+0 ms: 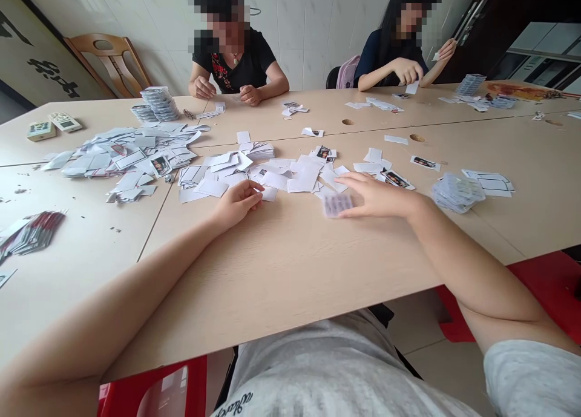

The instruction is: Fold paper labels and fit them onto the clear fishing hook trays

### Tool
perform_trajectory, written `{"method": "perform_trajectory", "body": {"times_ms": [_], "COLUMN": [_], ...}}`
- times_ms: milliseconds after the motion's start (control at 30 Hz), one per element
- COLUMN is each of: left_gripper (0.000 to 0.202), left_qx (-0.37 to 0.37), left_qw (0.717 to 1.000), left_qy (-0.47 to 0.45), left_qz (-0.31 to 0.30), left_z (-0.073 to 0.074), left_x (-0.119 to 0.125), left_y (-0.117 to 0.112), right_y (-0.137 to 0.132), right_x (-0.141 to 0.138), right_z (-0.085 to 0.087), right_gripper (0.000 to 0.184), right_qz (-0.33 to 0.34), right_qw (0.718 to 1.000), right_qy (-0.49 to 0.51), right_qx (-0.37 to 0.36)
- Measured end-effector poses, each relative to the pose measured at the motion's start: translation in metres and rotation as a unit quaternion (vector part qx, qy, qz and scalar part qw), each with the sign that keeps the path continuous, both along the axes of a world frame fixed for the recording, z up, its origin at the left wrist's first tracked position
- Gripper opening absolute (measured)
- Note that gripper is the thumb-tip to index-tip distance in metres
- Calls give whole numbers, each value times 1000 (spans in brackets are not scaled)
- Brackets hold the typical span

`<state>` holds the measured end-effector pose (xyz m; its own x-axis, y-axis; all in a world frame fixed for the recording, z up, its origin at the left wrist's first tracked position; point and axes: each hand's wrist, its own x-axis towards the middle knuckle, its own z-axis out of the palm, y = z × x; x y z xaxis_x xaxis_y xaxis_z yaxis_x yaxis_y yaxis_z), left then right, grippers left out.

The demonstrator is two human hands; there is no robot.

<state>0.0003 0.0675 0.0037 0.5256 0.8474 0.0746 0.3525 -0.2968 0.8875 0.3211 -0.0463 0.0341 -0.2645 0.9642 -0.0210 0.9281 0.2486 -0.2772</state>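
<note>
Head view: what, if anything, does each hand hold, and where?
The right hand grips a blurred card by its right end. The left hand touches white paper slips; any hold there cannot be told.

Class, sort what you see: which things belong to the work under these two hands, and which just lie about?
In hand: left hand, right hand, small card stack at its fingertips, loose paper slips.
Lying about: remote controls, wooden chair, pink backpack.

The room is bright with soft, even light, and shadows on the bench (290,265) are faint. The right hand (376,196) and the small card stack (336,204) beside it look smeared. Bench edges bend near the corners
</note>
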Motion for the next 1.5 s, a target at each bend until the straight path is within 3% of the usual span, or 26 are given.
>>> {"method": "perform_trajectory", "body": {"times_ms": [133,400,467,533,600,667,767,867,1000,1100,1200,1300,1367,1433,1500], "left_gripper": [26,22,20,17,15,14,22,42,46,41,40,43,48,54,57], "left_qx": [-4,-1,44,141,245,305,331,358,389,389,372,362,352,337,326], "left_qw": [1000,1000,998,981,942,906,888,883,873,873,882,884,888,893,895], "left_qy": [2,7,21,60,129,205,272,290,293,290,285,291,294,298,305], "left_qz": [4,6,47,123,191,209,169,87,-21,-48,-48,-45,-35,-18,-6], "left_z": [0,-1,-1,-1,1,2,1,-3,-6,-6,-6,-6,-7,-8,-9], "left_x": [-1,0,-3,-8,-17,-24,-28,-24,-20,-21,-22,-21,-21,-20,-20], "left_y": [1,-2,1,8,16,22,25,21,16,16,18,20,21,22,22], "right_y": [3,14,17,19,21,22,19,12,-1,-8,-6,3,9,12,11], "right_x": [-24,-15,-13,-10,-7,-4,-5,-13,-32,-46,-48,-25,5,40,72], "right_z": [-12,-21,-24,-26,-28,-29,-26,-22,-20,-21,-20,-14,-8,-2,3], "right_gripper": [79,50,44,40,36,31,23,23,34,50,46,34,34,42,55], "right_qz": [13,-7,-24,-42,-60,-71,-64,-23,38,118,142,48,-77,-192,-287], "right_qw": [999,982,977,975,974,974,981,990,990,979,978,990,989,975,948], "right_qy": [13,24,31,35,37,42,59,80,129,167,153,87,-4,-95,-123], "right_qx": [52,189,210,216,216,210,173,114,31,-21,8,100,123,63,-53]}}
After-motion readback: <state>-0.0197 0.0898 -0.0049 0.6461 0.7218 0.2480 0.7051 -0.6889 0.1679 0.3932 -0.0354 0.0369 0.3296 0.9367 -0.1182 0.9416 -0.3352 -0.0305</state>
